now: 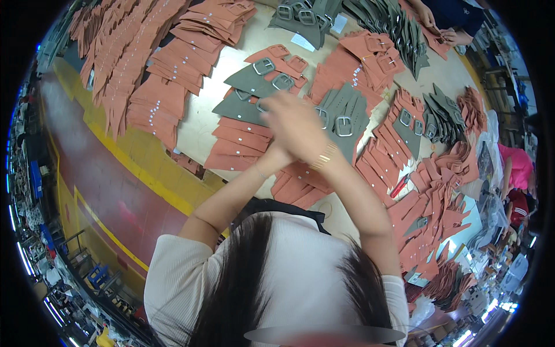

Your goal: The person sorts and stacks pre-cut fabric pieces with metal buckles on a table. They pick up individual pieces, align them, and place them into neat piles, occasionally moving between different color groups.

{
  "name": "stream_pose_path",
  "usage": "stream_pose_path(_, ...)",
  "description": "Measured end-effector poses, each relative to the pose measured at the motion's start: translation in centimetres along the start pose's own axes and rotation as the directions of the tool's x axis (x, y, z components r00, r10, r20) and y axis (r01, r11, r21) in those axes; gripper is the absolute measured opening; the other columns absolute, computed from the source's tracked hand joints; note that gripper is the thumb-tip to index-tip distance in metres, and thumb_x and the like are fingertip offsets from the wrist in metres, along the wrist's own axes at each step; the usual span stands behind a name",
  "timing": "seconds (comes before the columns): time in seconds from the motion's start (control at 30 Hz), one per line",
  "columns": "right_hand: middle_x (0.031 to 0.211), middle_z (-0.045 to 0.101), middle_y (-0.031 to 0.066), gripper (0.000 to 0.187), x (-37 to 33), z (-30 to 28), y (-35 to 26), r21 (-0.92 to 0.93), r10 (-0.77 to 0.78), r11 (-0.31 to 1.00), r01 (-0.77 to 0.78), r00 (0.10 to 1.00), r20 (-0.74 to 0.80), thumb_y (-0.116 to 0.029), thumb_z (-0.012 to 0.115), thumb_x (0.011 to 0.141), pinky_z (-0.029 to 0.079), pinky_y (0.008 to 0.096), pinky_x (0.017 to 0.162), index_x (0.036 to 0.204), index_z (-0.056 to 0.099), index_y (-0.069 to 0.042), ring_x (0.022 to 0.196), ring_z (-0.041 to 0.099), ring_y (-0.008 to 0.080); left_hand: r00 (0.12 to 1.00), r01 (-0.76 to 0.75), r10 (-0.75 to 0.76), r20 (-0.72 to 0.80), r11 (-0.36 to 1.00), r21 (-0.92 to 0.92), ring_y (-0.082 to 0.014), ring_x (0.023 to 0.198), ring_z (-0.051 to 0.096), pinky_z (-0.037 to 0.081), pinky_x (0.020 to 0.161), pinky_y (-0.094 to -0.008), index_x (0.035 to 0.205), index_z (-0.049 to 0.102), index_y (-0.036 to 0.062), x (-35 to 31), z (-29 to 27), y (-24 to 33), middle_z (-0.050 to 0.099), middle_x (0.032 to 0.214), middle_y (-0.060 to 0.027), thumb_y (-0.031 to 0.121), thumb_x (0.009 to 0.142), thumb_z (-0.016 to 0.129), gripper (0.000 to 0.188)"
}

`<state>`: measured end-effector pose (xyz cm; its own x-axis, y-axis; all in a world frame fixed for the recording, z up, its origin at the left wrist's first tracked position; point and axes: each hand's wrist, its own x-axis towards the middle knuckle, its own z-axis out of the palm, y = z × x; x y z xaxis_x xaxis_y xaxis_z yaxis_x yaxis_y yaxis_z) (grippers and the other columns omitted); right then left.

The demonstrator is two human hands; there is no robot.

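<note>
My right hand (299,124) is over the table, smeared by motion, with a gold band (325,156) at its wrist. Under and just in front of it, my left hand (280,155) is mostly covered, so its fingers cannot be made out. The two hands overlap above orange strap-like pieces (237,141) laid in overlapping rows. Right by my right fingertips lie dark green pointed pieces (248,80) with silver buckles. A fanned bundle of green buckled straps (347,113) rests to the right of the right hand.
Large stacks of orange pieces (156,107) cover the table's left. More green buckled straps (303,17) lie at the far side. A red-handled tool (399,187) is among orange straps at right. Another person's hand (459,38) works at the far right; a pink-clothed person (517,168) is beyond.
</note>
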<state>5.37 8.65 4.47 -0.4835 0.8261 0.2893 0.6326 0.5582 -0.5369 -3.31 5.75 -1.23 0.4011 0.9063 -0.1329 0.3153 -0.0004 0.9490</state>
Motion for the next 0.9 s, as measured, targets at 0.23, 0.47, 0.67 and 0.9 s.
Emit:
stream_pose_path(0.23, 0.099, 0.066, 0.0129, 0.019, 7.9, 11.4, -2.2, -0.410, -0.043, 0.891, 0.196, 0.935, 0.353, -0.017, 0.059, 0.084, 0.054, 0.0403, 0.065, 0.095, 0.068, -0.006, 0.088, 0.065, 0.0266, 0.982, 0.001, 0.015, -0.190, 0.997, 0.083, -0.0089, 0.067, 0.055, 0.045, 0.061, -0.0280, 0.107, 0.060, 0.0021, 0.1, 2.0, -3.1, 0.062, 0.076, -0.0041, 0.031, 0.092, 0.067, 0.033)
stream_pose_path(0.47, 0.086, 0.067, 0.0169, 0.023, 7.4, 6.4, -1.6, -0.153, 0.033, 0.988, 0.003, 0.973, 0.228, -0.019, 0.059, 0.085, 0.054, 0.0429, 0.064, 0.099, 0.064, -0.003, 0.077, 0.069, 0.0315, 0.977, -0.181, 0.176, -0.122, 0.983, -0.033, -0.0093, 0.065, 0.059, 0.049, 0.061, -0.0272, 0.111, 0.058, 0.0012, 0.6, 0.5, -2.4, 0.064, 0.081, -0.0029, 0.023, 0.093, 0.066, 0.029)
stream_pose_path(0.67, 0.082, 0.067, 0.0158, 0.023, 1.7, -9.0, 1.5, 0.316, 0.377, 0.895, -0.315, 0.912, -0.161, -0.019, 0.059, 0.085, 0.053, 0.0411, 0.061, 0.098, 0.056, -0.001, 0.069, 0.067, 0.0314, 0.945, 0.327, -0.291, 0.149, 0.816, -0.477, -0.0219, 0.058, 0.067, 0.053, 0.045, -0.0264, 0.126, 0.044, -0.0036, 0.5, -0.2, 2.0, 0.064, 0.096, -0.0171, 0.013, 0.095, 0.058, 0.037)
stream_pose_path(0.9, 0.104, 0.068, 0.0119, 0.021, -8.3, -11.7, 1.7, -0.261, 0.100, 0.942, -0.212, 0.918, -0.383, -0.013, 0.067, 0.078, 0.055, 0.0380, 0.062, 0.095, 0.056, -0.008, 0.081, 0.069, 0.0255, 0.785, 0.606, -0.408, 0.465, 0.661, -0.443, -0.0241, 0.075, 0.069, 0.057, 0.057, -0.0317, 0.137, 0.040, 0.0011, 2.4, -3.0, 3.8, 0.064, 0.106, -0.0154, 0.078, 0.089, 0.025, 0.091)
